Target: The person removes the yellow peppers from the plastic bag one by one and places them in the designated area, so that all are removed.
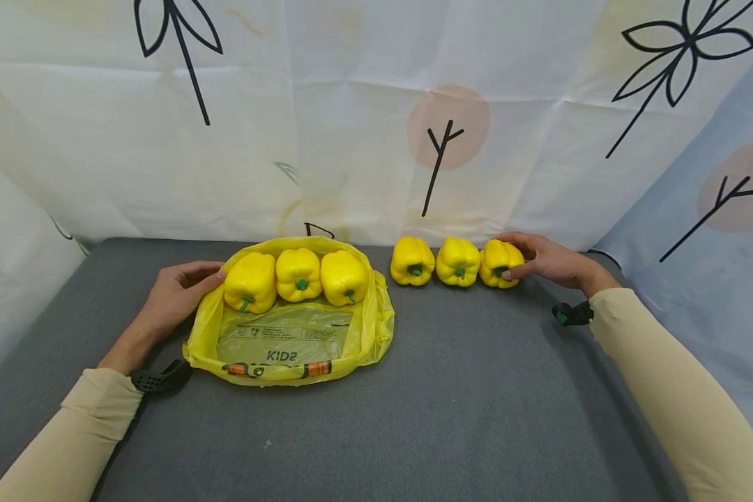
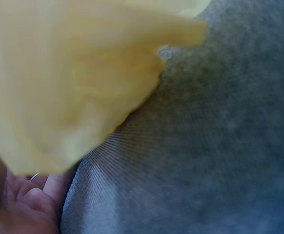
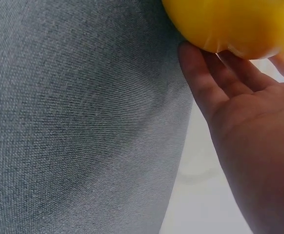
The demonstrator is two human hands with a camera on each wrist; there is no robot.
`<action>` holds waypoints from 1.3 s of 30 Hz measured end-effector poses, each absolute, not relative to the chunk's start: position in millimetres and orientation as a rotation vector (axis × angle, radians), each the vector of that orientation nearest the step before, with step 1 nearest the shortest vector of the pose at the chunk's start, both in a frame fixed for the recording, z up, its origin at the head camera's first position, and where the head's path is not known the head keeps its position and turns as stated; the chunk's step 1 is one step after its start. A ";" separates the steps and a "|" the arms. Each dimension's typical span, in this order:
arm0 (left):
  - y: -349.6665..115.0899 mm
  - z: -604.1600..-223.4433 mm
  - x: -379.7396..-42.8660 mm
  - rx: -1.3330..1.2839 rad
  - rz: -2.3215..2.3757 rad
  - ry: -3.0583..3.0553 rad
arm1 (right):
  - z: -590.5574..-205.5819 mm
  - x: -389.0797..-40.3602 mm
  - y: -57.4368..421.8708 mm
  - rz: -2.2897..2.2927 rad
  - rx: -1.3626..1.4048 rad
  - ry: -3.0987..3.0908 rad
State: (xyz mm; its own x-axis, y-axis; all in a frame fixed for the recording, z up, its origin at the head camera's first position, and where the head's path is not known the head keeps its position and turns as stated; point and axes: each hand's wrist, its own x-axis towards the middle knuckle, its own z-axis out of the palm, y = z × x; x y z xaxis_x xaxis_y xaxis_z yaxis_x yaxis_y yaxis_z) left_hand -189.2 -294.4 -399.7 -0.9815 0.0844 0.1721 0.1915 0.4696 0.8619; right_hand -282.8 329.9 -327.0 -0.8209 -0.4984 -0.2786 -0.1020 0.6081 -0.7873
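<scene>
A yellow plastic bag (image 1: 376, 333) lies with its mouth spread wide on the left half of the table. Three yellow bell peppers (image 1: 298, 272) sit in a row along its far side, stems facing the person. My left hand (image 1: 178, 293) pinches the bag's left rim beside the leftmost pepper; in the left wrist view, the bag's film (image 2: 69, 87) covers much of the fingers. To the right of the bag, two more bell peppers (image 1: 413, 260) stand side by side. At the end of that row my right hand (image 1: 549, 261) grips a third bell pepper (image 1: 493, 259), fingers behind and thumb in front.
The dark grey cloth-covered table (image 1: 477, 390) reaches back to a white patterned curtain (image 1: 351, 139), close behind the peppers. Bluish fabric (image 1: 728, 279) hangs at the right. Black straps (image 1: 163, 378) circle both wrists.
</scene>
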 end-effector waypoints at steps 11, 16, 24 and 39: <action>-294.6 -400.1 -189.9 -0.237 -1.548 -2.602 | -330.5 -285.1 331.5 -1.159 -0.479 2.328; -295.0 -400.3 -189.9 -0.240 -1.555 -2.600 | -332.0 -286.5 331.8 -1.168 -0.465 2.322; -293.9 -400.0 -189.5 -0.246 -1.553 -2.596 | -334.2 -287.0 332.9 -1.179 -0.458 2.321; -294.5 -400.4 -189.4 -0.238 -1.551 -2.601 | -331.4 -280.5 333.2 -1.185 -0.452 2.348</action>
